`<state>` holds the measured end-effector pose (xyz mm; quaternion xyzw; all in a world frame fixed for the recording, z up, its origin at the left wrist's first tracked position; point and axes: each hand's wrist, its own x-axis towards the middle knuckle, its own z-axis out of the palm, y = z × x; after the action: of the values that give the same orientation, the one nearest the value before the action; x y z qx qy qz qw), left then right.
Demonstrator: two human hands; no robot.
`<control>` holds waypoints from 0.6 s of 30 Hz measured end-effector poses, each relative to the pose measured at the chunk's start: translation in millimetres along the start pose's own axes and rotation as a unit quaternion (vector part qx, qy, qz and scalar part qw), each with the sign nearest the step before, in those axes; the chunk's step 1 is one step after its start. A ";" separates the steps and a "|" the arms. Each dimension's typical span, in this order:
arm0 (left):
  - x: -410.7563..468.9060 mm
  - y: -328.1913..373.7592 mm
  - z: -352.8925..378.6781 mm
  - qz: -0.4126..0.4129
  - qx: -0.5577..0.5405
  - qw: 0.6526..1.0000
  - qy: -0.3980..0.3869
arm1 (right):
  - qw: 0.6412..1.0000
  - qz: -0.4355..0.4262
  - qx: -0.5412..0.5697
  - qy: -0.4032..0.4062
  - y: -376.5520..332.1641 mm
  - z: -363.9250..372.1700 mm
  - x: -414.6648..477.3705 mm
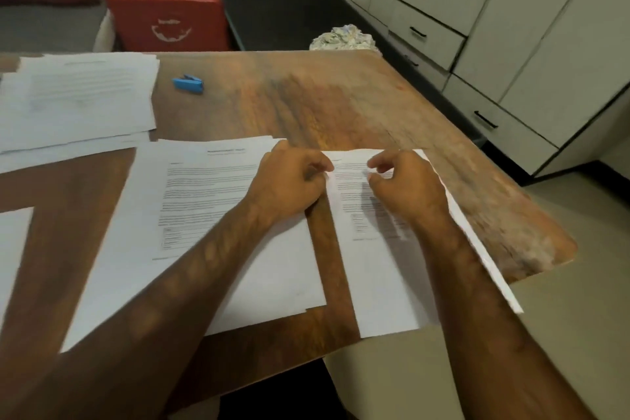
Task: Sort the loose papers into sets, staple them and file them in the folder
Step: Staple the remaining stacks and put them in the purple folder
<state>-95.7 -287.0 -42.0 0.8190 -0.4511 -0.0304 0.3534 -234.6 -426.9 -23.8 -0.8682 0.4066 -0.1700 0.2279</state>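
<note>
Your forearms: both reach in from the bottom edge and cross the near side of the table (375, 106), the left one lying over printed paper.
Your left hand (289, 181): it rests on the right side of the middle set (204, 208), fingers curled, their tips pinching the left edge of the right set (378, 283).
Your right hand (405, 187): it sits on top of the right set with thumb and forefinger curled close together over the print; motion blur hides whether they hold a sheet, so you cannot tell.
Right set: white printed sheets lying just beside the middle set with a strip of bare wood between them; the near end hangs past the table edge and the right edge is lifted off the wood.
Middle set: a few sheets roughly squared, text side up.
Far stack (78, 99): loose sheets fanned at the far left of the table.
Single sheet (13, 249): cut off by the left border.
Stapler (188, 83): blue, alone on the wood just right of the far stack, well apart from both of your hands.
Red bag (167, 20): upright beyond the far edge of the table.
Crumpled cloth (344, 37): behind the far right corner.
Cabinets (511, 44): pale doors and drawers along the right.
</note>
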 end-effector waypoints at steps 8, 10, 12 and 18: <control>-53.6 -88.6 -93.0 -0.139 0.109 0.977 0.120 | 0.990 -0.122 0.025 -0.070 -77.1 63.1 -3.9; -68.7 -110.3 -107.7 -0.173 0.142 0.964 0.146 | 0.987 -0.129 0.055 -0.075 -90.4 76.9 -3.4; -79.8 -123.3 -112.9 -0.195 0.170 0.958 0.125 | 0.988 -0.127 0.058 -0.068 -96.1 88.7 -7.5; -85.0 -129.2 -106.6 -0.181 0.257 0.946 0.079 | 0.989 -0.148 -0.017 -0.019 -95.0 103.5 -16.9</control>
<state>-13.9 -119.3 -63.3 0.9497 -0.2582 0.0879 0.1536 -135.5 -333.3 -61.6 -0.9257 0.2717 -0.1784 0.1933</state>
